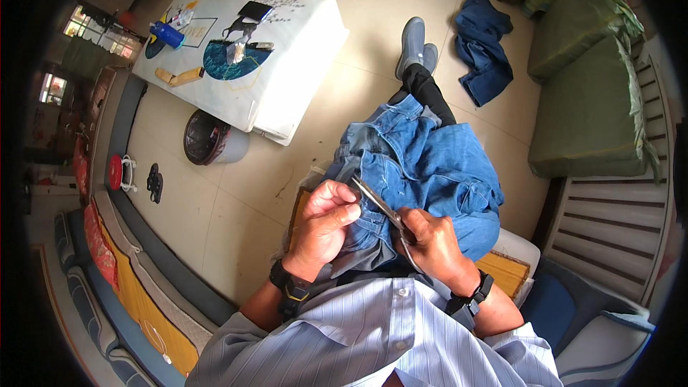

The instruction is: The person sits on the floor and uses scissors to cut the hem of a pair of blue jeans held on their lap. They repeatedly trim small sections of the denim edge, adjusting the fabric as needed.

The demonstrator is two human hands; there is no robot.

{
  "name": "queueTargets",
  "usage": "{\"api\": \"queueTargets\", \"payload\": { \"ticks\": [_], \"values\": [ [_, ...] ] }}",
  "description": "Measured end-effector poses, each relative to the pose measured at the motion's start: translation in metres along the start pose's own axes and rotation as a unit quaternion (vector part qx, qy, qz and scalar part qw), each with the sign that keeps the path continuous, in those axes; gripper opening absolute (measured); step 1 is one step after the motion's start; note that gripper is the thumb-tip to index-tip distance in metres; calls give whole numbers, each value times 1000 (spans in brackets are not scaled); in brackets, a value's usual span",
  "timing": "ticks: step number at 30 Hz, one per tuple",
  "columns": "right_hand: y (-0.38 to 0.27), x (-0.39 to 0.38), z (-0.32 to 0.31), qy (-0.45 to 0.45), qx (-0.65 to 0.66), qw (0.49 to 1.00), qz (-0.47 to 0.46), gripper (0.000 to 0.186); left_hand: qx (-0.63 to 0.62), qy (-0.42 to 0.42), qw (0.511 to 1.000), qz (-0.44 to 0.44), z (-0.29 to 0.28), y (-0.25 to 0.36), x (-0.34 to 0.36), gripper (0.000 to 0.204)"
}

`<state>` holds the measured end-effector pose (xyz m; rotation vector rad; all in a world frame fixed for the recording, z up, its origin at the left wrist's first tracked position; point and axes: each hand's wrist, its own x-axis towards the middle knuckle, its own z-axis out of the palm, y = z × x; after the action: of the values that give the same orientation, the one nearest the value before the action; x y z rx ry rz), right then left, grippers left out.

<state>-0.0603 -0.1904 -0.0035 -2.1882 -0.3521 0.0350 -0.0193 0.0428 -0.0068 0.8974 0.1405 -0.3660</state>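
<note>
Blue denim clothing, with seams and a waistband showing, lies bunched across my lap. My right hand is closed round the handles of a pair of metal scissors. The blades point up and to the left, above the denim. Just left of the scissor tips, my left hand has its thumb and fingers pinched together. Whatever is between them, if anything, is too small to make out. Both wrists wear dark bands with a device.
A second pair of jeans lies on the tiled floor beyond my shoes. At the left stand a white covered table and a lined waste bin. Green covered bundles rest on a slatted bench at the right.
</note>
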Motion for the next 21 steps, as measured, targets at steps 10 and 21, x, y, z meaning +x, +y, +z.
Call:
{"api": "queueTargets", "payload": {
  "ticks": [10,21],
  "values": [
    [1,6,-7,-96,108,988,58,33,-23,-1,1000,16,-3,1,1,20],
    [-4,7,-6,-24,-93,994,-50,31,-39,-2,999,20,-6,-3,2,18]
  ]
}}
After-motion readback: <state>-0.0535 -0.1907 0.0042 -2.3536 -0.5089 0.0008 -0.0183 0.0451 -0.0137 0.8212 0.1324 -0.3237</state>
